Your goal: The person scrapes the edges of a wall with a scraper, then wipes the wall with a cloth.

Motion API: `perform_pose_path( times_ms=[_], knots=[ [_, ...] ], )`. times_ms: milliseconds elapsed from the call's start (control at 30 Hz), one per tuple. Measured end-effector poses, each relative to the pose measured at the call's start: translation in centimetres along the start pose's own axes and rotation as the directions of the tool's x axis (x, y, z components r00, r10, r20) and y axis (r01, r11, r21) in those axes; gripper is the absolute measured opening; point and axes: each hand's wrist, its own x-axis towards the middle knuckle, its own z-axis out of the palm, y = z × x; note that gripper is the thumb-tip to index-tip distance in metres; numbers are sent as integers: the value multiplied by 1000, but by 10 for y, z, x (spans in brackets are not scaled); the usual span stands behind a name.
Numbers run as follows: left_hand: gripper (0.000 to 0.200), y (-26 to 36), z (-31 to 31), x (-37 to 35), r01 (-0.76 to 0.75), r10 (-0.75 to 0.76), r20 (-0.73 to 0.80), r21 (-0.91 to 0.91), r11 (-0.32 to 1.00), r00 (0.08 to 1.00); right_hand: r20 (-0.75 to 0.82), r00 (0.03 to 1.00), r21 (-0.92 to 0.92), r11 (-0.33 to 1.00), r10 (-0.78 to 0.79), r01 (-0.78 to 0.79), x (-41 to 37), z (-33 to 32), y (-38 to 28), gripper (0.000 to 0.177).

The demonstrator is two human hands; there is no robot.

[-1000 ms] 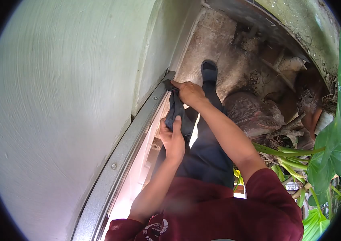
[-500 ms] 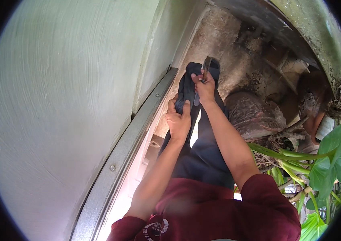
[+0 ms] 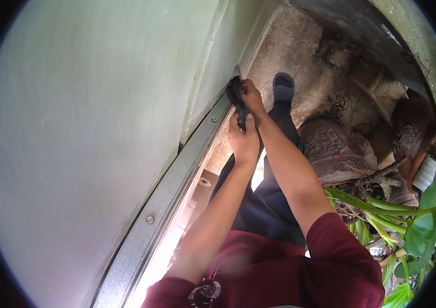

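Head view: left hand (image 3: 244, 142) and right hand (image 3: 252, 97) clench dark cloth (image 3: 235, 94) on metal rail (image 3: 177, 180), beside wall (image 3: 74, 128).

The cloth (image 3: 235, 97) is shown as dark, matt fabric. The rail (image 3: 174, 187) is seen as dull grey metal, the panel (image 3: 84, 133) as pale and finely streaked.

The shirt's white print (image 3: 205, 296) cannot be read.
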Motion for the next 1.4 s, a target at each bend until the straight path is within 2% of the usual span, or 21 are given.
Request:
perform_pose_path(
  times_ms=[33, 67, 167, 200, 333, 400, 433, 533, 600, 633, 700, 733, 900, 933, 1033, 1100, 1133, 1233, 1300, 1333, 1400],
  knots=[
    [40, 3, -6, -13, 18, -18, 22, -33, 999, 1000, 4, 1000, 74, 997, -27, 26, -8, 4, 4, 31],
    [22, 6, -11, -28, -77, 78, -17, 87, 993, 997, 4, 999, 147, 988, -54, 53, -16, 6, 9, 31],
    [19, -8, -21, -58, -266, 264, -38, -200, 943, 964, 30, 999, 272, 962, 12, -20, -45, 1, -36, 32],
    [19, -3, -26, -68, -253, 252, -32, -219, 942, 967, 38, 999, 357, 934, -17, 2, -50, 3, -40, 34],
    [20, 24, -51, -92, -221, 230, 9, -234, 947, 973, 25, 999, 243, 970, -24, 17, -71, 4, -60, 35],
    [19, 28, -59, -100, -183, 199, 33, -260, 948, 980, 53, 998, 311, 950, -20, 3, -84, 0, -74, 33],
    [18, 31, -61, -103, -227, 240, 27, -232, 946, 970, 67, 998, 344, 939, -19, -5, -90, -4, -86, 32],
    [17, 39, -68, -116, -341, 350, 18, -190, 921, 937, 240, 970, 561, 812, 30, -164, -109, -27, -124, 29],
    [16, 46, -71, -124, -404, 417, 8, -224, 887, 909, 206, 974, 324, 946, -94, 23, -110, -24, -128, 28],
    [16, 46, -74, -128, -326, 344, 26, -260, 909, 939, 200, 967, 193, 974, -154, 115, -112, -22, -128, 28],
    [17, 44, -79, -133, -168, 202, 72, -330, 929, 977, 131, 951, 107, 958, -280, 267, -117, -21, -131, 31],
    [17, 42, -81, -133, -189, 221, 70, -312, 931, 973, 103, 934, 59, 939, -343, 338, -121, -22, -133, 34],
    [17, 36, -92, -144, -339, 360, 71, -206, 918, 930, 207, 920, 170, 939, -331, 300, -151, -34, -148, 50],
    [18, 34, -94, -144, -315, 334, 67, -202, 927, 940, 214, 922, 210, 937, -321, 278, -156, -34, -151, 52],
    [19, 33, -92, -136, -247, 263, 72, -181, 952, 962, 222, 927, 68, 953, -303, 296, -152, -32, -147, 56],
    [19, 34, -96, -131, -199, 213, 87, -145, 969, 973, 185, 923, 73, 941, -339, 331, -155, -28, -141, 51],
    [16, 34, -99, -134, -249, 253, 108, -49, 967, 961, 161, 919, 74, 933, -359, 351, -153, -25, -135, 49],
    [17, 35, -104, -153, -404, 404, 155, -29, 914, 902, 63, 870, 353, 826, -489, 439, -154, -13, -112, 63],
    [19, 40, -105, -167, -486, 479, 214, -20, 874, 851, 92, 929, 731, 658, -358, 182, -170, -18, -111, 67],
    [20, 42, -104, -171, -527, 508, 243, 20, 849, 827, 141, 953, 787, 614, -269, 57, -176, -28, -112, 65],
    [21, 54, -99, -173, -590, 558, 242, 86, 803, 794, 125, 983, 844, 535, -134, -35, -178, -37, -111, 52]
  ],
)
